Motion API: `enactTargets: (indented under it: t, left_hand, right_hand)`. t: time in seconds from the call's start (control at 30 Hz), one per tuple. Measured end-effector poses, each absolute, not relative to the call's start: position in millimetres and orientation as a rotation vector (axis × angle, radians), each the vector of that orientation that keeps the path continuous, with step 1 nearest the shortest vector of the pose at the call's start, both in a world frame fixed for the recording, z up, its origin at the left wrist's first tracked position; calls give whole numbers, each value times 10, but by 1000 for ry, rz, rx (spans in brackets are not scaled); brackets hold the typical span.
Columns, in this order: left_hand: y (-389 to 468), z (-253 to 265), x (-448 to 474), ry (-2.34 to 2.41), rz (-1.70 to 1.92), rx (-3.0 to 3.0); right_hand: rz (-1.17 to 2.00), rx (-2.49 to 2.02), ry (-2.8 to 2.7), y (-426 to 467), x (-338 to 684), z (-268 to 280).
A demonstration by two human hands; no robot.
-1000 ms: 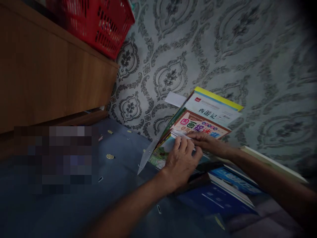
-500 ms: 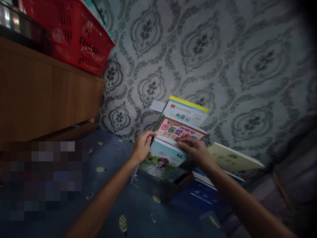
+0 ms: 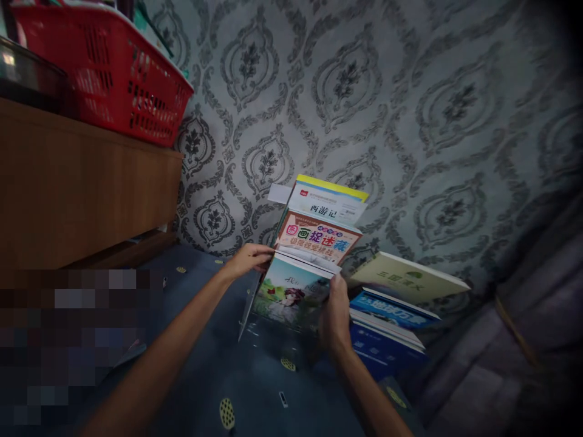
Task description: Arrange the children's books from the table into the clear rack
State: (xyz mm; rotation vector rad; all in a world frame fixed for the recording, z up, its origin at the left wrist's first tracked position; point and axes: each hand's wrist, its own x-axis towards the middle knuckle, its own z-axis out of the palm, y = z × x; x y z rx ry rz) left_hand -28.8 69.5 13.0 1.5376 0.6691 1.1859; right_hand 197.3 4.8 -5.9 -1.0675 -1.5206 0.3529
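A row of books stands in a transparent stand (image 3: 246, 317) on the dark blue patterned cloth. In front is a book with a green and blue cover (image 3: 285, 297) showing a girl. My left hand (image 3: 246, 261) pinches its upper left corner. My right hand (image 3: 336, 315) grips its right side, thumb at the upper right corner; the other fingers are mostly hidden. Behind it rise a brown picture-puzzle book (image 3: 314, 237) with colourful lettering and a white book with a yellow top edge (image 3: 325, 200).
To the right, a cream book (image 3: 405, 277), a light blue book (image 3: 396, 309) and a dark blue book (image 3: 382, 352) lean in a second row. A wooden cabinet (image 3: 91, 188) on the left bears a red basket (image 3: 136, 85). Patterned wallpaper (image 3: 350, 79) is behind; a dark curtain-like fabric (image 3: 496, 346) hangs right.
My right hand has moved down from the books' top edges to the right side of the front book. My left hand stays at the left corner. The view has shifted slightly.
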Motion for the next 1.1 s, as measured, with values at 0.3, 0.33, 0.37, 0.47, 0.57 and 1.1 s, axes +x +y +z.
enactTargets:
  t: [0.3, 0.33, 0.37, 0.47, 0.57, 1.1]
  left_hand:
    - [724, 226, -303, 699, 1143, 1599]
    - [717, 235, -304, 696, 1135, 1621]
    - [707, 242, -306, 691, 1132, 1647]
    - [666, 242, -307, 671, 1172, 1706]
    - [624, 218, -312, 661, 1232, 1714]
    - [569, 201, -268, 710, 1278, 1643]
  right_hand:
    - [118, -1038, -1438, -50, 1964, -79]
    - [81, -1051, -1463, -41, 1993, -62]
    - [39, -1064, -1487, -36, 2018, -42]
    - [-97, -1099, -1545, -45, 2067, 15]
    - [-176, -1114, -1560, -69, 2075, 32]
    - [-277, -1081, -1592, -129, 2052, 35]
